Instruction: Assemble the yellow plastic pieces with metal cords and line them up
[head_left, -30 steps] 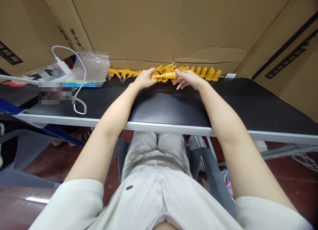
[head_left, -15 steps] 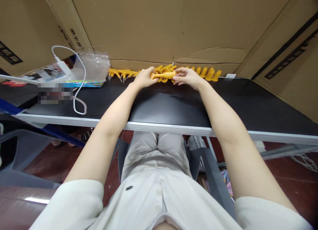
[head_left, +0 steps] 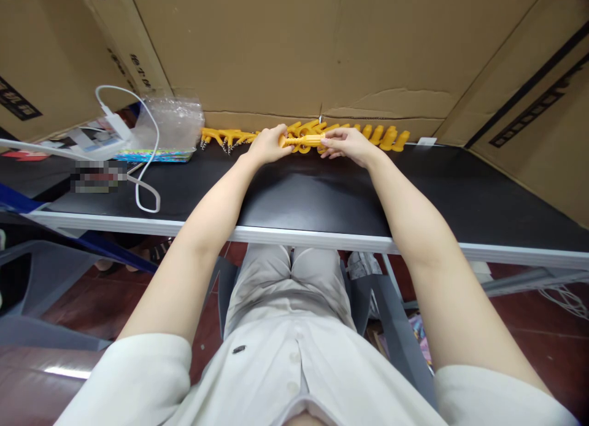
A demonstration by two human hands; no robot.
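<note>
Row of plastic pieces along table rear, before cardboard.

**Yellow plastic piece held at the far edge of the worktop**

The yellow plastic piece was a short, ribbed cylinder lying level, its long axis running along the far edge of the worktop, about midway between the far corners. It was lifted slightly off the black surface, one end gripped in the left hand and the other pinched by the fingers of the right hand. Its finer shape was too small to make out. Just behind it, a row of like yellow pieces lay against the far edge, some with small metal tips at the left end.
</note>
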